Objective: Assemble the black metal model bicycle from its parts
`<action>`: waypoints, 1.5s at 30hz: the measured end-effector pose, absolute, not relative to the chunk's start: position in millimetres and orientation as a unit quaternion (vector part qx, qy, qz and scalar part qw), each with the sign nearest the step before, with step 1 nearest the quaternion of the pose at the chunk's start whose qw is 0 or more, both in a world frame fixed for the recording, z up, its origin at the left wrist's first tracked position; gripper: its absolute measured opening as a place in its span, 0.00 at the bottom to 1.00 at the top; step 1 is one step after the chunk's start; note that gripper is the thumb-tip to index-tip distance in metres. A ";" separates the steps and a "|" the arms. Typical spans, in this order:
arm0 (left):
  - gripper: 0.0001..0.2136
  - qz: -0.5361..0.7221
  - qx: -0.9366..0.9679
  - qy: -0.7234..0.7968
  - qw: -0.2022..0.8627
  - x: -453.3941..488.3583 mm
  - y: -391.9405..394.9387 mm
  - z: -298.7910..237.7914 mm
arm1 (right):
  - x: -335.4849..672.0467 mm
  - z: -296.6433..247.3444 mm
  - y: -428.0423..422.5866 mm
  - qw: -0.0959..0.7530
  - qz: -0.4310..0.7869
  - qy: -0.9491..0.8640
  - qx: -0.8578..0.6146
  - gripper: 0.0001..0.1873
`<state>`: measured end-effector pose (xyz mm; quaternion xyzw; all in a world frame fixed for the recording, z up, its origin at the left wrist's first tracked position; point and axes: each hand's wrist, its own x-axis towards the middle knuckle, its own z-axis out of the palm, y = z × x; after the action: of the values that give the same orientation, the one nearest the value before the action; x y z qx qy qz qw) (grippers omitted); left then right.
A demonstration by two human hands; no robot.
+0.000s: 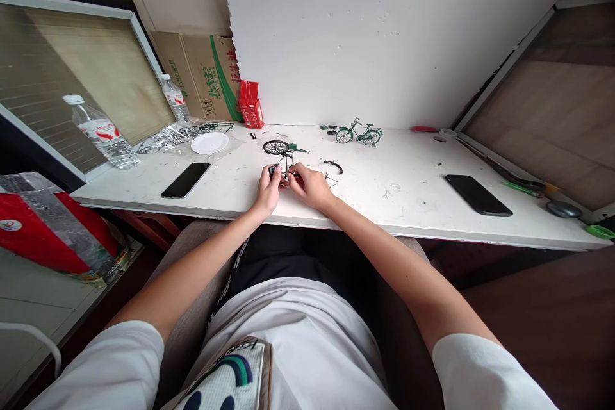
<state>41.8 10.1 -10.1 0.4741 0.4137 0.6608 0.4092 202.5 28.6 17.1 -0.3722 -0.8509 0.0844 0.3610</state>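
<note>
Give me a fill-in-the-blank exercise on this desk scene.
The finished miniature bicycle by the white wall is ____.
____ flat black smartphones lie on the white table.
The left hand and right hand pinch small model parts ____ those smartphones.
Missing words: green; two; between.

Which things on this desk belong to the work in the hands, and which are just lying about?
In the work: left hand and right hand pinching small model parts; black wheel; green frame piece; curved black strip.
Lying about: finished green bicycle; dark phone; second phone; water bottle; white plate; red carton.
</note>
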 end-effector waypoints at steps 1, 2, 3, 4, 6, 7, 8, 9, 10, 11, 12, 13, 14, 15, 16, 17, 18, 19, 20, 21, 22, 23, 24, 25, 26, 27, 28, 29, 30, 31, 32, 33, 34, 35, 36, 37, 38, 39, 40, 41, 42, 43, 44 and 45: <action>0.18 0.660 0.476 0.413 0.409 41.9 9.9 -10.1 | 202.5 17.1 28.5 0.360 0.084 -0.851 -0.372 0.15; 0.18 0.660 0.477 0.412 0.409 42.0 9.9 -10.2 | 202.4 17.1 28.4 0.359 0.083 -0.852 -0.372 0.15; 0.18 0.660 0.477 0.412 0.409 42.0 10.0 -10.5 | 202.4 17.2 28.3 0.359 0.083 -0.852 -0.373 0.15; 0.19 0.660 0.478 0.411 0.409 41.9 10.3 -10.9 | 202.4 17.2 28.1 0.359 0.083 -0.852 -0.372 0.15; 0.19 0.659 0.480 0.408 0.411 41.6 11.0 -11.8 | 202.4 17.4 27.9 0.360 0.083 -0.852 -0.370 0.14; 0.19 0.658 0.481 0.407 0.412 41.4 11.3 -12.3 | 202.5 17.4 27.7 0.361 0.084 -0.853 -0.368 0.14; 0.19 0.658 0.483 0.405 0.413 41.2 11.6 -12.7 | 202.5 17.5 27.6 0.362 0.085 -0.853 -0.366 0.14; 0.19 0.657 0.484 0.404 0.413 41.1 11.9 -13.1 | 202.6 17.5 27.5 0.362 0.085 -0.853 -0.366 0.14; 0.19 0.657 0.484 0.404 0.414 40.9 12.0 -13.4 | 202.6 17.5 27.5 0.362 0.086 -0.853 -0.366 0.14; 0.19 0.656 0.485 0.405 0.414 40.7 12.2 -13.7 | 202.6 17.5 27.5 0.360 0.086 -0.853 -0.367 0.14; 0.19 0.655 0.484 0.405 0.414 40.6 12.3 -13.8 | 202.6 17.3 27.6 0.357 0.087 -0.854 -0.369 0.14; 0.18 0.655 0.484 0.406 0.414 40.5 12.4 -13.8 | 202.6 17.1 27.8 0.353 0.088 -0.855 -0.370 0.14; 0.18 0.655 0.483 0.407 0.415 40.5 12.6 -13.8 | 202.6 16.8 28.1 0.350 0.088 -0.856 -0.370 0.14; 0.18 0.655 0.482 0.407 0.415 40.5 12.7 -13.6 | 202.5 16.5 28.5 0.348 0.089 -0.857 -0.370 0.14; 0.18 0.655 0.481 0.409 0.415 40.5 12.9 -13.3 | 202.5 16.2 28.9 0.346 0.089 -0.858 -0.370 0.15; 0.18 0.654 0.480 0.410 0.416 40.4 13.2 -13.0 | 202.5 15.8 29.4 0.345 0.088 -0.858 -0.370 0.15; 0.18 0.653 0.478 0.412 0.418 40.4 13.5 -12.7 | 202.6 15.5 29.8 0.343 0.088 -0.859 -0.370 0.15; 0.18 0.652 0.477 0.414 0.420 40.4 13.8 -12.5 | 202.7 15.2 30.3 0.341 0.088 -0.860 -0.369 0.15; 0.18 0.651 0.475 0.416 0.422 40.3 14.1 -12.5 | 202.8 14.9 30.8 0.338 0.088 -0.861 -0.369 0.15; 0.17 0.650 0.473 0.417 0.424 40.2 14.4 -12.6 | 202.9 14.6 31.2 0.335 0.088 -0.862 -0.369 0.15; 0.17 0.650 0.471 0.418 0.426 40.1 14.8 -12.8 | 203.1 14.3 31.5 0.333 0.088 -0.864 -0.368 0.15; 0.16 0.649 0.471 0.418 0.427 39.9 15.1 -13.1 | 203.2 14.1 31.8 0.331 0.089 -0.865 -0.368 0.15; 0.15 0.649 0.470 0.418 0.427 39.7 15.3 -13.4 | 203.3 13.9 32.0 0.330 0.089 -0.865 -0.367 0.16; 0.15 0.649 0.470 0.418 0.428 39.6 15.4 -13.6 | 203.4 13.9 32.1 0.329 0.090 -0.866 -0.366 0.16; 0.15 0.649 0.470 0.418 0.428 39.5 15.4 -13.6 | 203.5 13.9 32.1 0.329 0.090 -0.866 -0.366 0.16; 0.14 0.648 0.469 0.419 0.429 39.4 15.3 -13.4 | 203.5 14.1 32.0 0.329 0.090 -0.866 -0.366 0.16; 0.14 0.647 0.468 0.420 0.431 39.4 15.1 -13.0 | 203.5 14.3 31.9 0.327 0.089 -0.867 -0.366 0.16; 0.14 0.646 0.466 0.422 0.432 39.5 14.8 -12.4 | 203.4 14.6 31.6 0.324 0.088 -0.868 -0.366 0.16; 0.14 0.645 0.464 0.424 0.435 39.6 14.5 -11.6 | 203.3 14.9 31.4 0.320 0.085 -0.869 -0.368 0.16; 0.14 0.644 0.462 0.426 0.437 39.8 14.1 -10.9 | 203.2 15.2 31.1 0.316 0.082 -0.870 -0.369 0.16; 0.14 0.644 0.460 0.427 0.438 40.0 13.9 -10.2 | 203.1 15.5 30.8 0.312 0.079 -0.872 -0.369 0.16; 0.15 0.645 0.458 0.426 0.438 40.1 13.8 -9.6 | 203.0 15.8 30.6 0.309 0.076 -0.873 -0.369 0.16; 0.15 0.646 0.458 0.426 0.439 40.2 13.8 -9.3 | 202.9 16.0 30.3 0.308 0.074 -0.874 -0.368 0.16; 0.16 0.646 0.458 0.424 0.439 40.3 13.9 -9.2 | 202.8 16.2 30.1 0.307 0.073 -0.875 -0.367 0.16; 0.16 0.646 0.458 0.424 0.439 40.3 14.0 -9.3 | 202.7 16.3 29.9 0.306 0.073 -0.875 -0.367 0.15; 0.17 0.646 0.459 0.424 0.439 40.3 14.3 -9.5 | 202.6 16.5 29.8 0.306 0.073 -0.875 -0.367 0.15; 0.17 0.645 0.459 0.424 0.440 40.2 14.4 -9.7 | 202.4 16.6 29.6 0.306 0.073 -0.875 -0.368 0.15; 0.17 0.645 0.458 0.424 0.441 40.2 14.5 -9.8 | 202.3 16.6 29.5 0.306 0.074 -0.874 -0.369 0.15; 0.17 0.645 0.456 0.425 0.442 40.2 14.6 -9.8 | 202.1 16.7 29.4 0.308 0.074 -0.873 -0.370 0.14; 0.16 0.646 0.454 0.425 0.443 40.3 14.4 -9.7 | 202.0 16.7 29.3 0.309 0.075 -0.873 -0.370 0.14; 0.16 0.647 0.451 0.425 0.444 40.4 14.2 -9.4 | 202.0 16.7 29.3 0.310 0.076 -0.873 -0.369 0.15; 0.15 0.648 0.450 0.423 0.446 40.5 14.0 -9.0 | 202.0 16.7 29.3 0.311 0.077 -0.873 -0.368 0.15; 0.15 0.649 0.449 0.422 0.447 40.6 13.8 -8.7 | 202.1 16.6 29.3 0.312 0.078 -0.873 -0.368 0.14; 0.14 0.649 0.449 0.419 0.448 40.7 13.6 -8.4 | 202.2 16.5 29.4 0.312 0.079 -0.873 -0.368 0.14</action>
<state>40.7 13.6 -8.4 0.4490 0.4194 0.6492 0.4484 202.2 29.4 16.5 -0.3676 -0.8726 0.0788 0.3117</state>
